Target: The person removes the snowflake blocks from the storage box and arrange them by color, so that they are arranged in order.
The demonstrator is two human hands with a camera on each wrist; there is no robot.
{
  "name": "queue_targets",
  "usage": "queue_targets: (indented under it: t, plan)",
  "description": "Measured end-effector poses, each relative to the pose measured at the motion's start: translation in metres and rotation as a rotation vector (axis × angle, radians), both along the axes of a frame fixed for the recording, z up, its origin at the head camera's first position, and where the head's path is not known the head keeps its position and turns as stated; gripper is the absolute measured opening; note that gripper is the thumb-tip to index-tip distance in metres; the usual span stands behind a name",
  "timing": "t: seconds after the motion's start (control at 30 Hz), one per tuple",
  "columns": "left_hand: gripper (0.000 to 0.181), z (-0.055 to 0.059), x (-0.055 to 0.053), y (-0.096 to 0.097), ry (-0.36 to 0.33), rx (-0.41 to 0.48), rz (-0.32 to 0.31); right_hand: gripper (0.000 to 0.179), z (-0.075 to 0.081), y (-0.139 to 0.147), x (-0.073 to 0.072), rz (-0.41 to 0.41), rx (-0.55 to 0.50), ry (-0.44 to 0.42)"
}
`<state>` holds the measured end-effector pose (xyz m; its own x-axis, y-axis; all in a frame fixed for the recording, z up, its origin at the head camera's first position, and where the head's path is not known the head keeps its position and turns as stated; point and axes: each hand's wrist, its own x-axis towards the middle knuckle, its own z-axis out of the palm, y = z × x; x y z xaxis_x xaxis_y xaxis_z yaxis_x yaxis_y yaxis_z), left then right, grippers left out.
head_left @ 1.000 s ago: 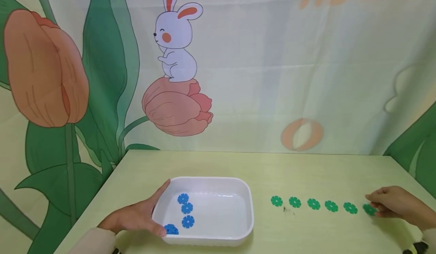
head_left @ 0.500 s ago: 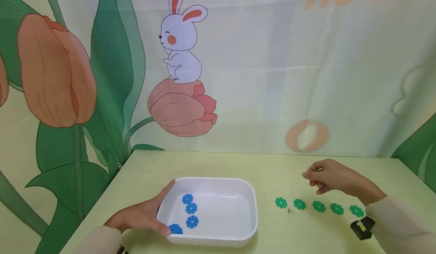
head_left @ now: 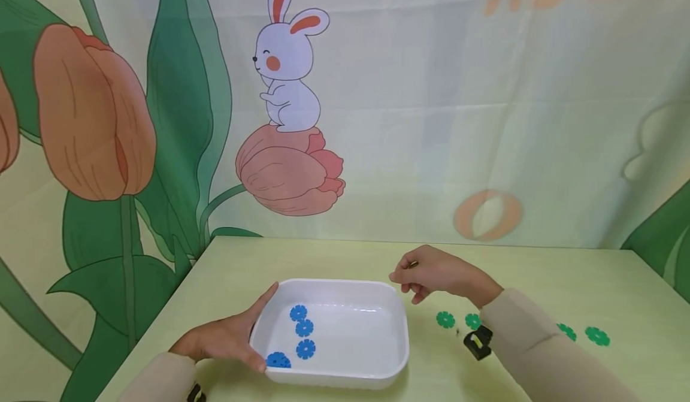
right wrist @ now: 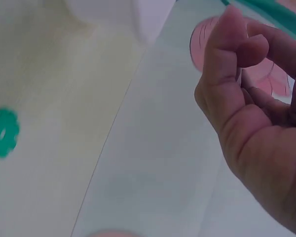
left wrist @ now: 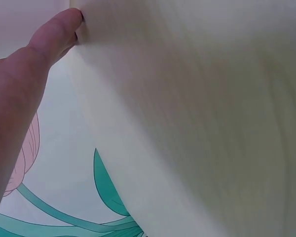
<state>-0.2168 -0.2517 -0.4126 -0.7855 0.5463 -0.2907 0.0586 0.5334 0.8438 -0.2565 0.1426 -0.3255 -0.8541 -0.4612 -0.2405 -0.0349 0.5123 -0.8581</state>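
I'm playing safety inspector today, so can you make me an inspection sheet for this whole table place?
Surface: pale yellow-green table, with a small dark mark.
Job's things: white tray with blue pieces inside, toward its left; four green pieces show on the table, to the tray's right; the right sleeve may hide more.
Clutter: nothing seen.
Left hand: grips the tray's left end.
Right hand: near the tray's far right corner, fingers bent; no piece seen in it.
Cables: nothing seen.
Surroundings: backdrop picturing a rabbit and tulips.
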Motion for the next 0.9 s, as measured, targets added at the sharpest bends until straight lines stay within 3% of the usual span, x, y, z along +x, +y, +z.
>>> queue_targets:
  t: [0.47,0.9]
  plan:
    - [0.143,0.000,-0.002,0.000,0.007,-0.009,0.002,0.015,-0.004,-0.092,0.000,0.160,0.067,-0.059]
    - [0.136,0.001,-0.001,-0.001,0.003,-0.032,-0.014,0.005,-0.025,-0.137,-0.002,0.250,0.126,-0.120]
